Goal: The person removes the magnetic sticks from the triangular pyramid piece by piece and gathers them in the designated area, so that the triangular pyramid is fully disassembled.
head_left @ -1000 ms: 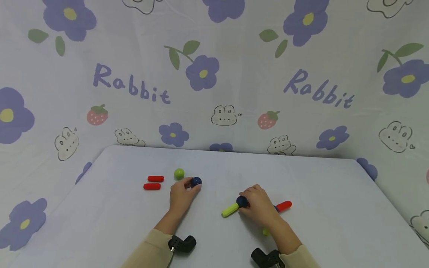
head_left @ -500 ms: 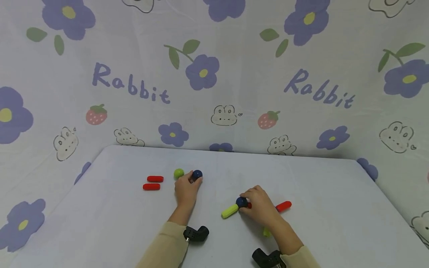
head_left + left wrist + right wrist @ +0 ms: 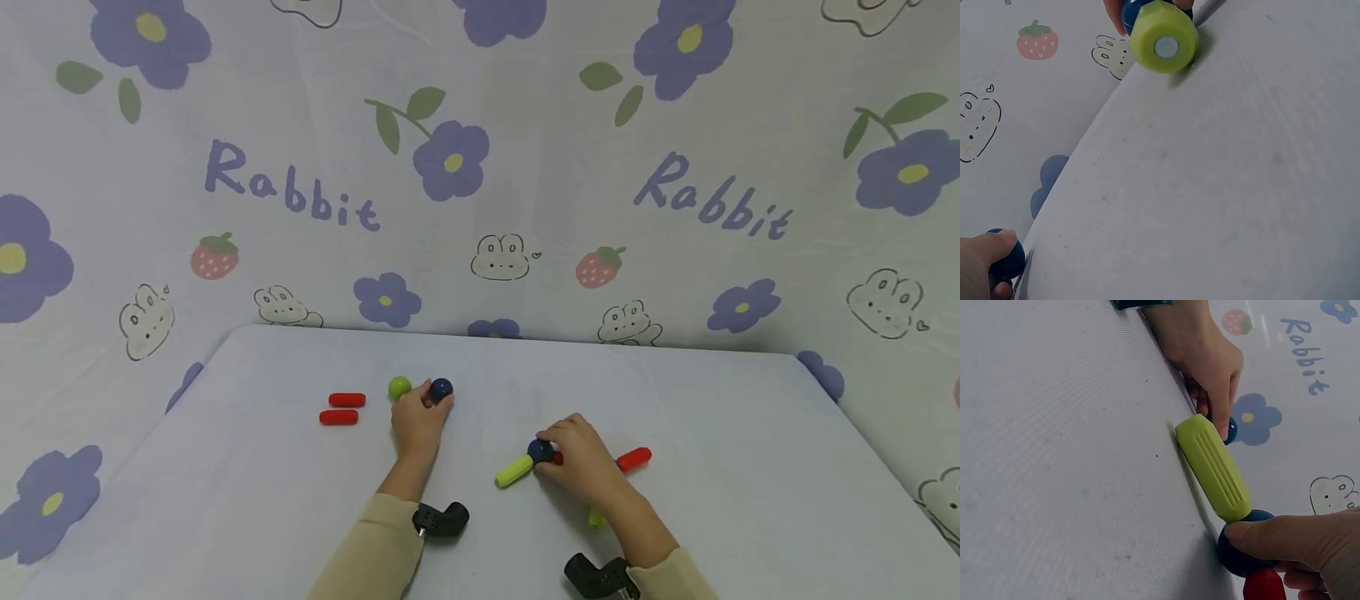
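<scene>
My left hand pinches a dark blue ball between thumb and fingers, just right of a green ball on the table. My right hand grips a second dark blue ball. A yellow-green ridged stick joins that ball on one side, and a red stick meets it on the other. In the left wrist view the yellow-green stick's end shows a round grey disc. Beyond the right hand, another red stick and a yellow-green end stick out, their middle hidden by the hand.
Two red sticks lie side by side at the left of the white table. A patterned cloth with flowers and rabbits hangs behind the table's far edge. Black wrist cameras sit on both wrists.
My left hand has moved right and slightly farther from me, carrying its dark blue ball. The right hand stays nearly in place; a bit of red now shows beside its ball.
</scene>
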Demonstrator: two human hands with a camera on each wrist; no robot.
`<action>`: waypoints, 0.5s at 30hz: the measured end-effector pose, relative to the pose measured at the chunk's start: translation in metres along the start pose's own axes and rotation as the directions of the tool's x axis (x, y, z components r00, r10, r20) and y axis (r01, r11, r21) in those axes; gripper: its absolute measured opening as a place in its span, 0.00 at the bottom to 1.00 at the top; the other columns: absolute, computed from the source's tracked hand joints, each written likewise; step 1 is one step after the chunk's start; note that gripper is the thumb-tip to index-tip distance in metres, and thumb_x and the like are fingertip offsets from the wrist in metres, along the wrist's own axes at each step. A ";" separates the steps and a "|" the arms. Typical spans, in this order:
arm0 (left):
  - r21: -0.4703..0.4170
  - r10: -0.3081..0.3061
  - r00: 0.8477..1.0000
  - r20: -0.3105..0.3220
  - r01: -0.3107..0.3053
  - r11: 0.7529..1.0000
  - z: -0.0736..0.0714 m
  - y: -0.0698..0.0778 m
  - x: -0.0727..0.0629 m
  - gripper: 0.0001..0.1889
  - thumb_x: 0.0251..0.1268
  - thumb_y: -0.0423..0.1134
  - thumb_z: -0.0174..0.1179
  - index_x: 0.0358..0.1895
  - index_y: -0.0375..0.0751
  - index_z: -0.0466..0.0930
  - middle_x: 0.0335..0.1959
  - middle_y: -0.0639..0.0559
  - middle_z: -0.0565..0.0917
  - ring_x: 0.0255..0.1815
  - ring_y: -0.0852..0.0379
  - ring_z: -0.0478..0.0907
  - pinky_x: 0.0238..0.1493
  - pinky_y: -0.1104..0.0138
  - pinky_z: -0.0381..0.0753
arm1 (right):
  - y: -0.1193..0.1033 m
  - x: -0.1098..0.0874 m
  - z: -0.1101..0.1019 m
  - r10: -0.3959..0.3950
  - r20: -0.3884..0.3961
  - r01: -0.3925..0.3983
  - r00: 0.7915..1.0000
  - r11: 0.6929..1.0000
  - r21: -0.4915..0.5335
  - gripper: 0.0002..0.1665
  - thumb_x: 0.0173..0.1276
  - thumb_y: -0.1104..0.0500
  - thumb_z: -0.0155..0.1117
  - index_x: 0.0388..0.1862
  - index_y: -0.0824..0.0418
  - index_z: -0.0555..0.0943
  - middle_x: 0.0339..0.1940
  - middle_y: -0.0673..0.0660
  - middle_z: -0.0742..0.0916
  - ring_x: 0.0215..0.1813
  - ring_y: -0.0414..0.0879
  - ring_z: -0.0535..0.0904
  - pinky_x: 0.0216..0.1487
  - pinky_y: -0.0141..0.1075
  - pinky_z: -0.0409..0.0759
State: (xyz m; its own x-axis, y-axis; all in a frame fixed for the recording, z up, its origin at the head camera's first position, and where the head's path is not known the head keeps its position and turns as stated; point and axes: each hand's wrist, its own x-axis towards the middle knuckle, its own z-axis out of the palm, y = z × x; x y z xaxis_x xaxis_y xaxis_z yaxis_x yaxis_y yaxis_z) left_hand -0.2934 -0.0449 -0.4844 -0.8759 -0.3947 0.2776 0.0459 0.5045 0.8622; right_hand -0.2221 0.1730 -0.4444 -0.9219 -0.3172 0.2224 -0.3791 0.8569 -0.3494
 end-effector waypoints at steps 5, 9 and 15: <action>-0.021 0.019 1.000 -0.007 -0.019 1.000 0.001 -0.003 -0.001 0.26 0.45 0.37 0.72 0.51 0.32 0.80 0.29 0.42 0.83 0.31 0.51 0.76 0.35 0.61 0.73 | 0.001 0.000 0.001 0.006 0.002 -0.006 1.000 1.000 0.000 0.22 0.48 0.60 0.75 0.43 0.66 0.83 0.39 0.56 0.86 0.47 0.49 0.74 0.50 0.42 0.75; -0.049 -0.002 1.000 0.006 0.003 0.999 -0.004 -0.004 -0.005 0.27 0.46 0.37 0.72 0.53 0.33 0.78 0.35 0.41 0.83 0.36 0.51 0.77 0.40 0.58 0.74 | 0.000 0.000 0.001 -0.001 0.006 0.001 1.000 1.000 0.012 0.22 0.48 0.61 0.75 0.43 0.66 0.83 0.39 0.56 0.86 0.46 0.49 0.74 0.50 0.42 0.75; -0.071 0.031 0.998 0.045 -0.028 0.997 -0.020 -0.003 -0.020 0.27 0.48 0.38 0.71 0.55 0.36 0.78 0.41 0.42 0.84 0.40 0.51 0.77 0.39 0.62 0.73 | -0.001 -0.001 0.001 0.002 0.009 -0.002 1.000 1.000 0.018 0.22 0.48 0.61 0.75 0.43 0.66 0.83 0.39 0.56 0.86 0.47 0.49 0.74 0.51 0.42 0.74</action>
State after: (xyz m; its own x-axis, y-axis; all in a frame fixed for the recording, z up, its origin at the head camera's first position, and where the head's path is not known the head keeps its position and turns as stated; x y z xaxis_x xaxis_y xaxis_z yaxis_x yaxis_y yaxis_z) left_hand -0.2669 -0.0539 -0.4839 -0.8948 -0.3438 0.2847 0.1040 0.4597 0.8820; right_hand -0.2215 0.1723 -0.4455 -0.9233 -0.3191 0.2136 -0.3785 0.8501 -0.3662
